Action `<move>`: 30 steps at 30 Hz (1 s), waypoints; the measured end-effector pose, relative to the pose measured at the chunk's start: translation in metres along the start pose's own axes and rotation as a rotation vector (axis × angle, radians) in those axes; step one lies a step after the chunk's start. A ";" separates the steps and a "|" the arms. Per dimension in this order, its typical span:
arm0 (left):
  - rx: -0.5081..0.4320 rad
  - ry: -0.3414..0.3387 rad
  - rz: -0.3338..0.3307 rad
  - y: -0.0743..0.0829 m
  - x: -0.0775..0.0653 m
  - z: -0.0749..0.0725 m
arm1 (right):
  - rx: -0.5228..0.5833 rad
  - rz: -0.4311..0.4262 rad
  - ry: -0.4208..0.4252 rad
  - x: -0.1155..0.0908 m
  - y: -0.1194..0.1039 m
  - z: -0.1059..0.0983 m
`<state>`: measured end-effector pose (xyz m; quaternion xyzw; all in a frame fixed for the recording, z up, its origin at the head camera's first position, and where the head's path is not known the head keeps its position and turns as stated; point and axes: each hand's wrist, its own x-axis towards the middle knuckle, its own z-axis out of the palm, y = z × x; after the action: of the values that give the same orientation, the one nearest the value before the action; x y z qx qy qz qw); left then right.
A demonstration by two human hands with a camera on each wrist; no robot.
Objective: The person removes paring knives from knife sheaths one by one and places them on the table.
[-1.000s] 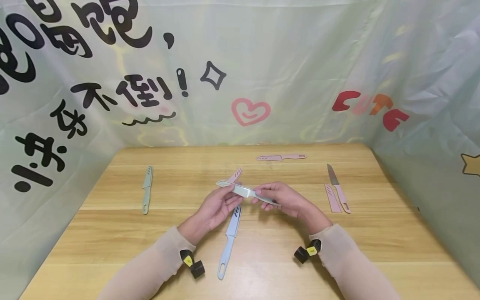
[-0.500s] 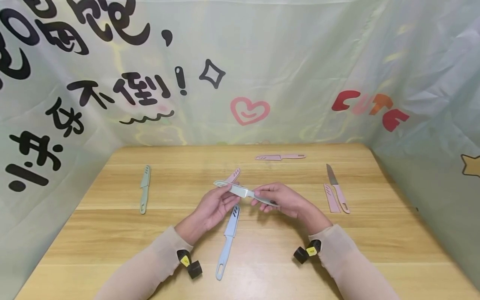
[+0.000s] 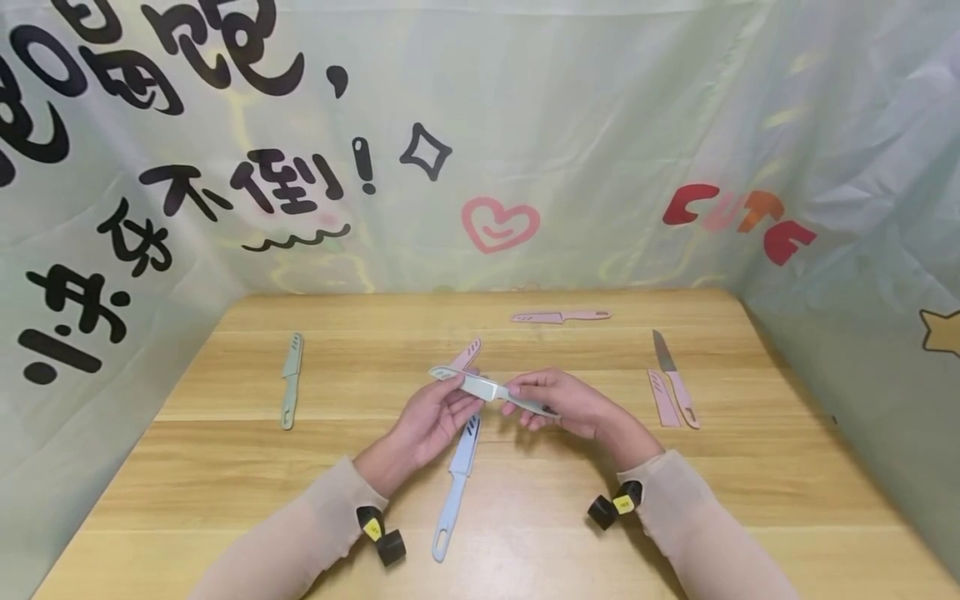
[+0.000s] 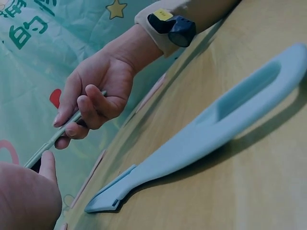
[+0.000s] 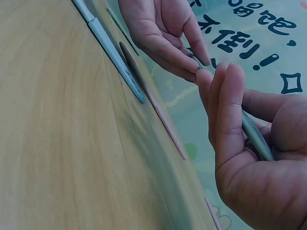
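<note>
Both hands hold one pale green knife above the middle of the wooden table [image 3: 225, 467]. My left hand [image 3: 456, 390] pinches its green sheath [image 3: 447, 374] near the tip. My right hand [image 3: 519, 395] grips the handle [image 3: 538, 408]. A stretch of bare blade [image 3: 483, 387] shows between sheath and handle. In the left wrist view the right hand [image 4: 96, 96] curls round the thin handle. In the right wrist view the left hand's fingers [image 5: 168, 38] pinch the far end, and the handle [image 5: 256, 139] lies across the right hand.
A sheathed blue knife [image 3: 457, 479] lies under the hands and a loose pink sheath [image 3: 469, 352] just behind them. A sheathed green knife [image 3: 290, 379] lies at left, a sheathed pink knife [image 3: 561, 317] at the back. A bare pink-handled knife [image 3: 672, 375] and its sheath [image 3: 663, 397] lie at right.
</note>
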<state>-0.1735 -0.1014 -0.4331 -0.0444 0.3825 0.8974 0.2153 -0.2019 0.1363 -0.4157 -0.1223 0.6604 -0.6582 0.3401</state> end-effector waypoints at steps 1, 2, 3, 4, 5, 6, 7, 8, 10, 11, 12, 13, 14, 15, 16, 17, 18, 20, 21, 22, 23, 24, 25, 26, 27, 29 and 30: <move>-0.003 0.005 0.003 -0.001 0.000 0.000 | 0.000 0.001 0.000 0.000 0.000 0.000; -0.009 0.014 0.006 -0.002 0.000 0.000 | 0.001 0.002 0.001 0.000 0.001 0.000; -0.016 0.025 0.009 -0.002 0.000 0.000 | 0.002 0.002 0.002 0.000 0.001 0.000; -0.021 0.036 0.013 -0.003 0.000 0.000 | 0.003 0.002 0.003 0.000 0.001 -0.001; -0.022 0.042 0.019 -0.003 0.000 -0.001 | 0.004 0.003 0.003 0.000 0.002 -0.001; -0.024 0.052 0.023 -0.004 0.000 0.000 | 0.006 0.004 0.003 0.000 0.002 -0.001; -0.026 0.062 0.026 -0.004 0.000 0.000 | 0.007 0.006 0.002 0.000 0.002 -0.001; -0.031 0.070 0.027 -0.005 -0.001 0.000 | 0.008 0.006 0.000 0.001 0.002 -0.002; -0.033 0.075 0.031 -0.005 -0.001 0.000 | 0.012 0.006 -0.006 0.001 0.003 -0.002; -0.029 0.071 0.036 -0.006 -0.001 0.000 | 0.012 0.007 -0.009 0.001 0.003 -0.003; -0.033 0.074 0.034 -0.006 -0.002 0.001 | 0.011 0.007 -0.013 0.001 0.003 -0.003; -0.034 0.071 0.038 -0.006 -0.002 0.001 | 0.009 0.009 -0.015 0.001 0.003 -0.003; -0.037 0.068 0.039 -0.007 -0.002 0.001 | 0.006 0.010 -0.019 0.001 0.003 -0.004; -0.038 0.064 0.040 -0.007 -0.002 0.001 | 0.003 0.012 -0.022 0.001 0.003 -0.004; -0.039 0.063 0.040 -0.007 -0.002 0.001 | -0.001 0.013 -0.023 0.000 0.003 -0.005; -0.038 0.062 0.041 -0.008 -0.003 0.001 | -0.004 0.015 -0.026 0.000 0.004 -0.005; -0.042 0.065 0.039 -0.008 -0.003 0.001 | -0.004 0.017 -0.029 0.000 0.004 -0.005; -0.040 0.066 0.042 -0.008 -0.003 0.001 | -0.004 0.016 -0.034 0.000 0.004 -0.005; -0.040 0.069 0.043 -0.009 -0.003 0.001 | -0.002 0.015 -0.035 0.000 0.004 -0.005; -0.039 0.071 0.044 -0.009 -0.003 0.001 | -0.002 0.014 -0.036 0.000 0.003 -0.005; -0.041 0.072 0.044 -0.009 -0.003 0.001 | -0.003 0.013 -0.037 0.000 0.003 -0.005; -0.042 0.072 0.046 -0.009 -0.003 0.002 | -0.005 0.010 -0.036 -0.001 0.003 -0.005; -0.042 0.069 0.047 -0.009 -0.003 0.002 | -0.007 0.008 -0.035 -0.001 0.003 -0.005; -0.041 0.070 0.046 -0.009 -0.003 0.002 | -0.009 0.009 -0.033 -0.001 0.002 -0.005; -0.042 0.069 0.045 -0.009 -0.003 0.002 | -0.013 0.010 -0.033 -0.001 0.002 -0.005; -0.039 0.067 0.046 -0.009 -0.003 0.003 | -0.018 0.010 -0.030 -0.001 0.001 -0.006; -0.035 0.065 0.048 -0.010 -0.003 0.003 | -0.019 0.012 -0.029 -0.001 0.000 -0.006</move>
<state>-0.1666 -0.0946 -0.4368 -0.0682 0.3744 0.9070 0.1802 -0.2050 0.1417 -0.4164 -0.1313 0.6624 -0.6480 0.3524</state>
